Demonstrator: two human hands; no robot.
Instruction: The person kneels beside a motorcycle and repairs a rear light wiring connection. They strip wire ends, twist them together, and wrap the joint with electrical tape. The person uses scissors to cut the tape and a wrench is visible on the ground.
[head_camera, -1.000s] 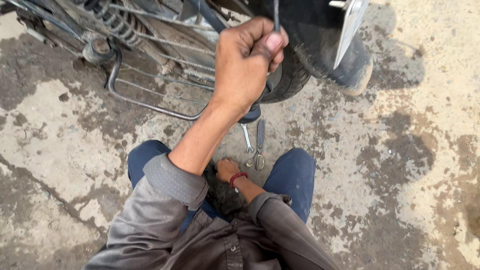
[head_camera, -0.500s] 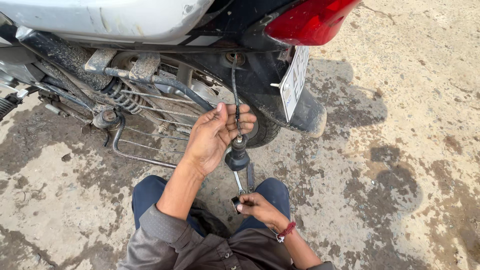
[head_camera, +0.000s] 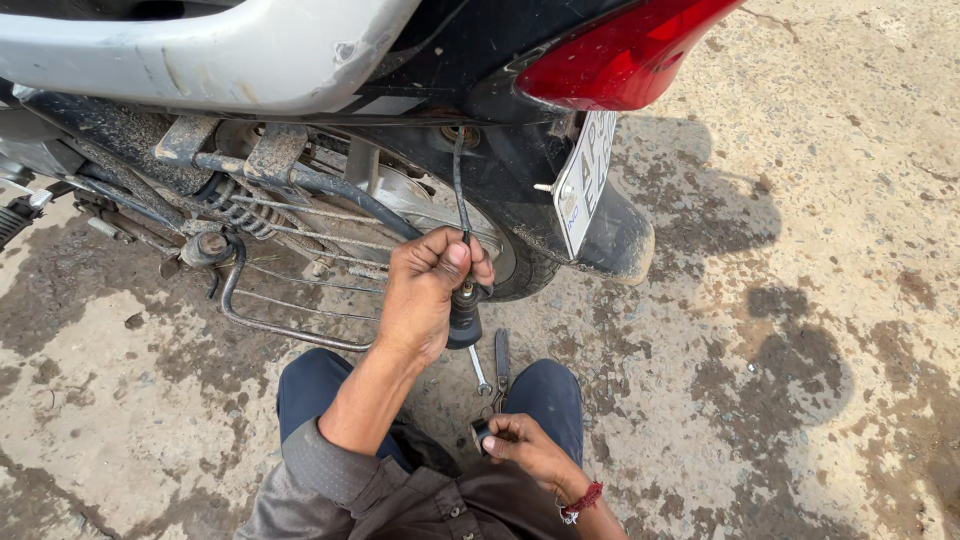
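Fingers of the left hand (head_camera: 425, 295) pinch a thin black cable (head_camera: 458, 185) hanging from the dusty scooter underside (head_camera: 440, 75), above a black cylindrical rubber cap (head_camera: 464, 322). At 6 o'clock, the right hand (head_camera: 525, 450) closes on a small dark round piece (head_camera: 480, 436) over stained, rough concrete floor (head_camera: 780, 330).

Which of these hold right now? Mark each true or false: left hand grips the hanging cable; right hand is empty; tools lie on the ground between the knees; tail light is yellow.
1. The left hand grips the black cable hanging under the tail: true.
2. The right hand is empty: false, it holds a small black part.
3. Tools lie on the ground between the knees: true.
4. The tail light is yellow: false, it is red.
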